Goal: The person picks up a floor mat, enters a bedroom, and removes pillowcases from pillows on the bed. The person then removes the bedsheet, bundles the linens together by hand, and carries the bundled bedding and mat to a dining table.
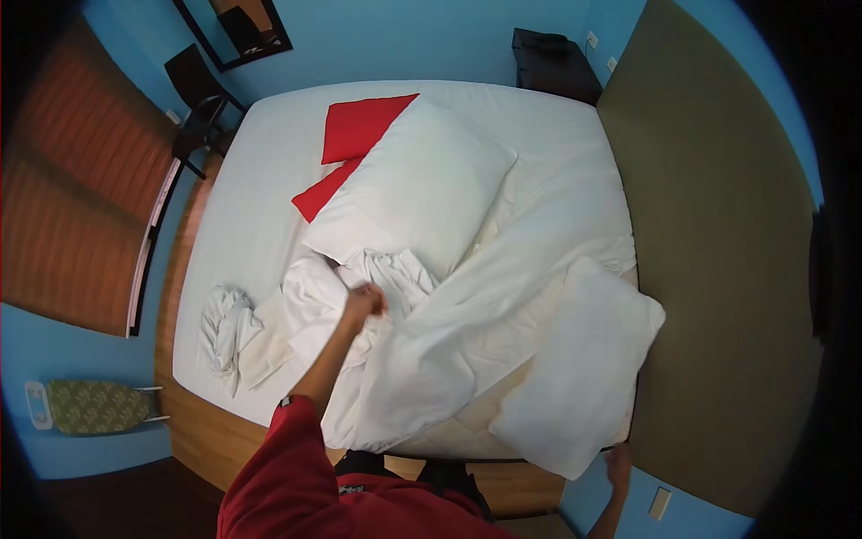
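My left hand [363, 303] reaches over the bed with its fingers curled into a bunched white sheet [316, 301]. Just beyond it lies a large white pillow [422, 180], partly covering red cloth pieces [364, 126]. Down by the near right corner of the mattress is my right hand [618, 463], fingers closed; what they hold, if anything, is hidden. A second white pillow [579, 368] lies beside that hand, near the headboard. Between the two pillows a loose white bedsheet [476, 332] is pulled into folds, baring part of the mattress.
A crumpled white cloth [229, 328] rests at the bed's left side. The headboard [718, 251] stands to the right, with a dark nightstand [557, 67] at the far corner. A black chair [202, 108] and an ironing board [99, 406] are on the left.
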`<state>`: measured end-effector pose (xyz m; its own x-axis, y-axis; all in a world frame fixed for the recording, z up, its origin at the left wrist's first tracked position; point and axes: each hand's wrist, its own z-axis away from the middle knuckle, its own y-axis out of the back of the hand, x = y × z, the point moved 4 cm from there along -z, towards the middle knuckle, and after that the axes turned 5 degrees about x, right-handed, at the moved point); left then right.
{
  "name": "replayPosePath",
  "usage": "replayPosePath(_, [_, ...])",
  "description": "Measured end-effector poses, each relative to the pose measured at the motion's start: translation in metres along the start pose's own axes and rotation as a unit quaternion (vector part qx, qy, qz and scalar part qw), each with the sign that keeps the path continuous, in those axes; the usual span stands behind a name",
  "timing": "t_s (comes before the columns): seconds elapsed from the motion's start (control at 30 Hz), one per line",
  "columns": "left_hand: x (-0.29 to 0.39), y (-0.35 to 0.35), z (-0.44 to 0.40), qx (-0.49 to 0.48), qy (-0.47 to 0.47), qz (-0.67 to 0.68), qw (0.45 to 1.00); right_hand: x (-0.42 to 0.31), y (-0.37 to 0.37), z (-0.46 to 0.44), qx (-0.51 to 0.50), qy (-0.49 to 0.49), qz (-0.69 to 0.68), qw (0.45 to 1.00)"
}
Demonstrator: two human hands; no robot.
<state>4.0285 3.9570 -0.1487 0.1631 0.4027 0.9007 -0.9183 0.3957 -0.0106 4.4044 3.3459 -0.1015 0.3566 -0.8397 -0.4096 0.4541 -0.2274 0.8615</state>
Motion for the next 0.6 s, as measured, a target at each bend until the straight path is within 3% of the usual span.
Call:
replayPosePath(0.03, [0.001, 0.025, -0.031, 0.039, -0.063, 0.006, 0.997, -0.017, -0.016, 0.020, -0.019, -0.007, -0.013, 1.000])
replayPosePath(0.1, [-0.011, 0.066, -0.087, 0.194, -0.011, 0.179, 0.964, -0.011, -0.068, 0.057, -0.036, 0.040, -0.034, 0.998])
replayPosePath(0.17, [-0.038, 0.083, -0.119, 0.206, 0.115, 0.180, 0.955, -0.045, -0.098, 0.103, -0.084, 0.063, -0.051, 0.993])
replayPosePath(0.2, [-0.049, 0.086, -0.135, 0.210, 0.176, 0.177, 0.945, -0.046, -0.116, 0.125, -0.111, 0.050, 0.011, 0.992])
replayPosePath(0.27, [-0.072, 0.093, -0.165, 0.247, 0.200, 0.075, 0.945, -0.056, -0.143, 0.154, -0.139, 0.040, 0.072, 0.987])
replayPosePath(0.33, [-0.084, 0.100, -0.192, 0.274, 0.098, 0.017, 0.956, -0.076, -0.153, 0.182, -0.146, 0.043, 0.077, 0.985])
replayPosePath(0.37, [-0.090, 0.104, -0.205, 0.289, 0.048, -0.014, 0.956, -0.092, -0.148, 0.190, -0.143, 0.001, 0.021, 0.990])
replayPosePath(0.43, [-0.036, 0.107, -0.198, 0.178, -0.105, 0.009, 0.978, -0.138, -0.133, 0.190, -0.136, -0.076, -0.100, 0.983])
replayPosePath(0.5, [0.043, 0.098, -0.181, 0.175, -0.246, -0.044, 0.952, -0.150, -0.124, 0.172, -0.137, -0.036, -0.056, 0.988])
replayPosePath(0.53, [0.083, 0.091, -0.174, 0.224, -0.214, -0.177, 0.934, -0.158, -0.120, 0.163, -0.136, -0.016, -0.034, 0.990])
replayPosePath(0.57, [0.140, 0.077, -0.147, 0.210, -0.253, -0.203, 0.922, -0.172, -0.114, 0.150, -0.116, 0.014, -0.032, 0.993])
replayPosePath(0.6, [0.179, 0.057, -0.130, 0.172, -0.389, -0.112, 0.898, -0.188, -0.107, 0.133, -0.097, 0.045, -0.030, 0.994])
